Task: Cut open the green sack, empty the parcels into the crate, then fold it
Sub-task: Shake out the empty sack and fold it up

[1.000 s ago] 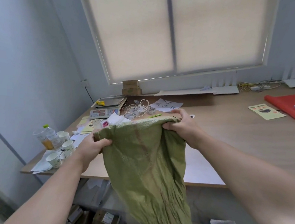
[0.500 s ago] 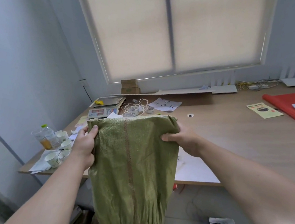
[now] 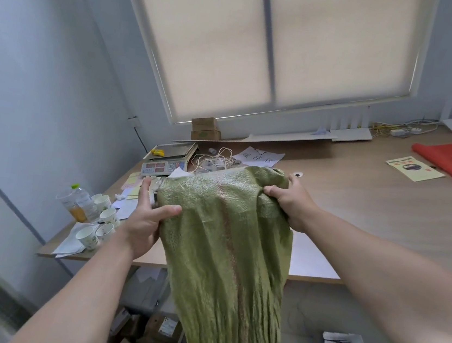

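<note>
Two hands hold the green sack [image 3: 225, 256] up by its top edge, in front of the bench [image 3: 357, 204]. The left hand [image 3: 143, 219] pinches the left edge, with the thumb laid on the front face. The right hand [image 3: 290, 205] grips the bunched right corner, a little higher. The sack hangs limp between them with its long axis straight down. Its lower end runs out of view near brown parcels [image 3: 164, 330] on the floor. It looks emptied, so folding seems next, probably by bringing the two held corners together or spreading the sack on the bench just beyond.
</note>
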`<state>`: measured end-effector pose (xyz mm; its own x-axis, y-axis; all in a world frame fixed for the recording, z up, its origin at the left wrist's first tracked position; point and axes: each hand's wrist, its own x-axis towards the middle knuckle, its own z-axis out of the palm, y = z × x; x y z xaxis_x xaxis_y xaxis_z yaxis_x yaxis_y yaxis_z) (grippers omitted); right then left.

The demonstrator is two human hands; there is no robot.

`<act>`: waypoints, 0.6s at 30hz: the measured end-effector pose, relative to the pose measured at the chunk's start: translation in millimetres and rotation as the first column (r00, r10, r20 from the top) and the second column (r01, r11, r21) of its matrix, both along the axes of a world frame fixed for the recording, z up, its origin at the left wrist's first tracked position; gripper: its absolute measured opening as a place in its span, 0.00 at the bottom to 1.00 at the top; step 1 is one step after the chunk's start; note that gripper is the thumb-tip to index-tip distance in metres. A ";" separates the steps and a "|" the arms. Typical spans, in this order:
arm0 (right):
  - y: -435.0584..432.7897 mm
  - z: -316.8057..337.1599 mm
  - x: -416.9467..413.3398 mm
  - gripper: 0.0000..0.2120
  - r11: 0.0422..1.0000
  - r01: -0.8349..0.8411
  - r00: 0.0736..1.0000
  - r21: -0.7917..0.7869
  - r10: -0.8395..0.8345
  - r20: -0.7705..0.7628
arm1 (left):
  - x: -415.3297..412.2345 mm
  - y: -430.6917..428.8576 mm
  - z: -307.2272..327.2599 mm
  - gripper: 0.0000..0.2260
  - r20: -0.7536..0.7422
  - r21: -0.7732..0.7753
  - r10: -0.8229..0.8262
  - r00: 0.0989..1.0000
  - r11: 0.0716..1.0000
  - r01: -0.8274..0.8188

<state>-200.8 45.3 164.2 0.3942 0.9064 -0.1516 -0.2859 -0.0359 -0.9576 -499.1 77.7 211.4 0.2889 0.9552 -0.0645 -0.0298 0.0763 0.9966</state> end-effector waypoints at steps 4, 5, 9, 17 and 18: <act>-2.5 8.0 -1.2 0.42 0.998 0.041 0.993 -0.056 -0.035 0.110 | 4.2 -3.5 0.7 0.47 -0.145 0.062 -0.054 0.988 0.996 0.064; -5.3 11.7 -2.6 0.38 0.997 0.043 0.990 -0.061 -0.034 0.139 | 6.3 -4.8 1.5 0.45 -0.181 0.067 -0.075 0.981 0.994 0.088; -8.3 18.8 -0.5 0.28 1.000 0.011 0.989 0.008 -0.012 0.144 | 10.7 -5.9 2.1 0.33 -0.353 0.079 -0.073 0.933 0.991 0.108; -26.2 31.3 9.2 0.41 0.925 -0.333 0.923 0.184 0.280 0.263 | -0.2 4.9 -6.3 0.15 -0.226 -0.023 0.169 0.959 0.984 -0.179; -25.6 30.4 8.9 0.45 0.914 -0.374 0.887 0.160 0.302 0.348 | -1.0 6.4 -6.5 0.16 -0.209 -0.048 0.169 0.963 0.982 -0.183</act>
<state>-191.9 19.6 194.6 0.0518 0.9885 0.1420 0.0180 0.1412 -0.9898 -500.1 84.0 204.9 0.0909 0.9814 -0.1693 0.1537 0.1541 0.9760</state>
